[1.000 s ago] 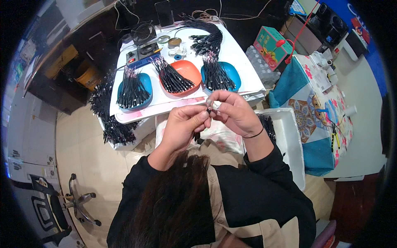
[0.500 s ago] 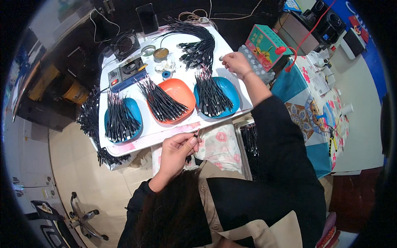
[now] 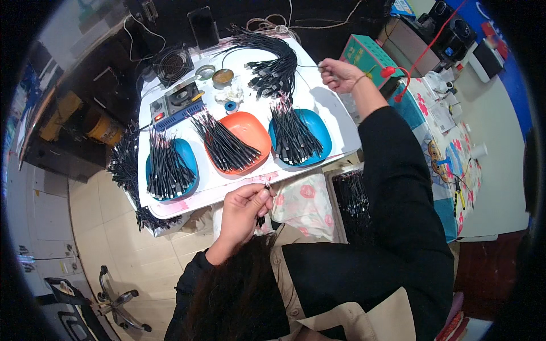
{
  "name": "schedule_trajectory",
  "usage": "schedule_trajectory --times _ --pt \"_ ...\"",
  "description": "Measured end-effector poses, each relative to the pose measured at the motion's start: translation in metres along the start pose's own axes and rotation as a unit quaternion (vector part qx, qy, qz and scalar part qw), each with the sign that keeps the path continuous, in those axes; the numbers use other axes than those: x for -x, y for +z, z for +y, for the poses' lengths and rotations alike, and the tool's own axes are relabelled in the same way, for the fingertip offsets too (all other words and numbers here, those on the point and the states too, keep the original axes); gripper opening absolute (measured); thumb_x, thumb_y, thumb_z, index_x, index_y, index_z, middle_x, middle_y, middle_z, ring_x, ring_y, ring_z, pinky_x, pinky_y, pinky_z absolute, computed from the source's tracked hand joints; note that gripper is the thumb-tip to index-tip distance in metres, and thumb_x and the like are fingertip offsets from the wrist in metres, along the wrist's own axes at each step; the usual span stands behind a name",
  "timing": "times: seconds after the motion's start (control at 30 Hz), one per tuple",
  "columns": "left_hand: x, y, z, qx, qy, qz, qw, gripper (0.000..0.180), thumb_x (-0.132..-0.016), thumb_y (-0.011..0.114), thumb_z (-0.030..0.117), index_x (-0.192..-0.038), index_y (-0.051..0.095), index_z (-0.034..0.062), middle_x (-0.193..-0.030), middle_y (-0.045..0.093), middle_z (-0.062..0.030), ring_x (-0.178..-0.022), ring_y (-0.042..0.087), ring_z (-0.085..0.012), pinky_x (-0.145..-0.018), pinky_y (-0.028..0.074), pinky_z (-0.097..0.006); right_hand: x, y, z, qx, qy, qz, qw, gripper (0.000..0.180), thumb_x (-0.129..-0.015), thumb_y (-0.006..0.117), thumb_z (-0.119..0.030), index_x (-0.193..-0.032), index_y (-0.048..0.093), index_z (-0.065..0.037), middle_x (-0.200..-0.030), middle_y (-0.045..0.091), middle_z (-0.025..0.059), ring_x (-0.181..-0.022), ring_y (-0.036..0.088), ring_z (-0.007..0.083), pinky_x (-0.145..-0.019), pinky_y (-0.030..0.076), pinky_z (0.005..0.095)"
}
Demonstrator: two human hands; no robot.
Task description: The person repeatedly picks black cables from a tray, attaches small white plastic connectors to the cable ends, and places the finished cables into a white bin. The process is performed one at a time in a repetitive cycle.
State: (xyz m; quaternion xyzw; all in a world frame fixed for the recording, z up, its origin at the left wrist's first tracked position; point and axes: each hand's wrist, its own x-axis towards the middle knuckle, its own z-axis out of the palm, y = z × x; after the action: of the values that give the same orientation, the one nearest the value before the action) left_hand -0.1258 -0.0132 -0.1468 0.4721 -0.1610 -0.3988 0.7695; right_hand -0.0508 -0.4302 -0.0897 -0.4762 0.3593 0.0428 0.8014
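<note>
- Your left hand (image 3: 242, 207) pinches one short black cable piece (image 3: 266, 186) at the table edge.
- Your right hand (image 3: 339, 74) grips a lead from the unsorted bundle (image 3: 270, 62).
- Three trays (image 3: 239, 142) are loaded; much of the bundle remains.

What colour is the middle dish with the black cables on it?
Orange. The middle dish sits between two blue dishes, clearest in the head view.
</note>
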Motion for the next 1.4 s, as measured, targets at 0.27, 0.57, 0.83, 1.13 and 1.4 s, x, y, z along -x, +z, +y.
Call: schedule_trajectory --times 0.27,0.57,0.83,1.13,1.4 --pt "-0.022 0.050 0.017 0.150 -0.037 -0.104 0.983 0.017 -0.101 0.041 0.012 -0.104 0.051 -0.0022 -0.125 0.054 -0.0202 -0.111 0.059 -0.0319 -0.090 0.052 -0.038 0.203 0.013 0.103 0.182 -0.189 -0.127 0.956 0.014 -0.090 0.052 -0.019 -0.085 0.056 -0.007 -0.069 0.052 0.0007 -0.059 0.048 0.0051 -0.047 0.035 0.0191" --pt "-0.076 0.093 0.067 0.136 0.109 -0.011 0.985 0.019 -0.098 0.052 0.013 -0.101 0.061 -0.0036 -0.101 0.062 -0.0122 -0.069 0.056 -0.0132 -0.065 0.052 -0.029 0.269 0.018 0.271 0.548 -0.404 -0.102 0.725 0.010 -0.081 0.057 -0.009 -0.085 0.053 -0.001 -0.074 0.055 0.0153 -0.066 0.057 0.0315 -0.060 0.046 0.0381" --pt "0.025 0.089 0.052 0.018 0.215 -0.069 0.974 0.015 -0.096 0.051 0.004 -0.100 0.062 -0.0063 -0.097 0.065 -0.0117 -0.065 0.048 -0.0079 -0.059 0.040 -0.019 0.248 -0.003 0.266 0.491 -0.428 -0.047 0.757 0.017 -0.084 0.062 -0.011 -0.098 0.063 -0.001 -0.089 0.062 0.0108 -0.081 0.061 0.0225 -0.072 0.049 0.0327" --pt "0.069 0.082 0.047 0.054 0.133 -0.162 0.976 0.017 -0.098 0.052 0.012 -0.098 0.062 -0.0021 -0.097 0.064 -0.0096 -0.061 0.045 -0.0072 -0.058 0.040 -0.020 0.266 0.083 0.183 0.079 -0.460 -0.224 0.855 0.025 -0.088 0.066 -0.007 -0.110 0.060 0.002 -0.096 0.062 0.0049 -0.080 0.056 0.0061 -0.068 0.045 0.0186" --pt "0.069 0.082 0.123 -0.445 0.580 -0.002 0.683 0.008 -0.087 0.060 -0.003 -0.093 0.066 -0.0029 -0.091 0.069 -0.0103 -0.076 0.064 -0.0147 -0.066 0.050 -0.024 0.293 0.137 0.169 0.121 -0.713 -0.130 0.679 0.016 -0.080 0.065 0.005 -0.094 0.059 -0.001 -0.093 0.058 0.0023 -0.075 0.053 0.0030 -0.064 0.044 0.0172"
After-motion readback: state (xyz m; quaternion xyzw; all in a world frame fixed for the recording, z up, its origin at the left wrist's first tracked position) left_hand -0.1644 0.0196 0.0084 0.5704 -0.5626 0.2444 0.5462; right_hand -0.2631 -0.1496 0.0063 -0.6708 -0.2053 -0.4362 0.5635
